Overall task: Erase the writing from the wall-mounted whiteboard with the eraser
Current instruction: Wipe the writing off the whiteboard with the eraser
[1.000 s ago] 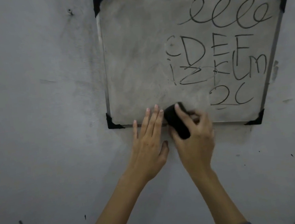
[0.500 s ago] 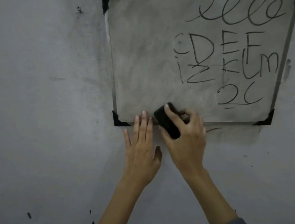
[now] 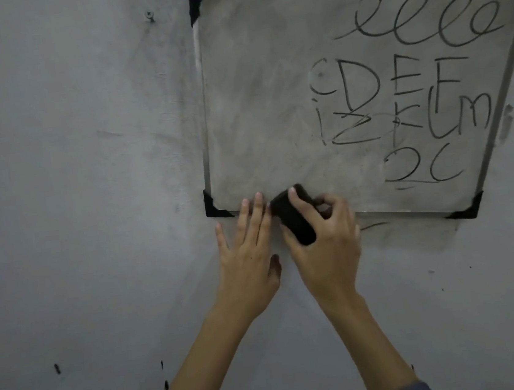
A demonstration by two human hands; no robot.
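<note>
The whiteboard (image 3: 258,105) hangs on the wall at the upper right, with a metal frame and black corner caps. Its left half is smeared grey; black writing (image 3: 410,90) of loops and letters fills the right half. My right hand (image 3: 324,238) grips a black eraser (image 3: 295,219) at the board's bottom edge, left of centre. My left hand (image 3: 246,253) lies flat on the wall just left of it, straight fingers reaching the bottom frame near the lower left corner.
The grey wall (image 3: 75,215) around the board carries dark specks, smudges and a few screws near the board's top. A smeared grey patch (image 3: 414,234) lies under the board's lower right.
Both hands and the eraser have slid left along the board's bottom edge. The view has shifted left, so the board sits further right in the frame.
</note>
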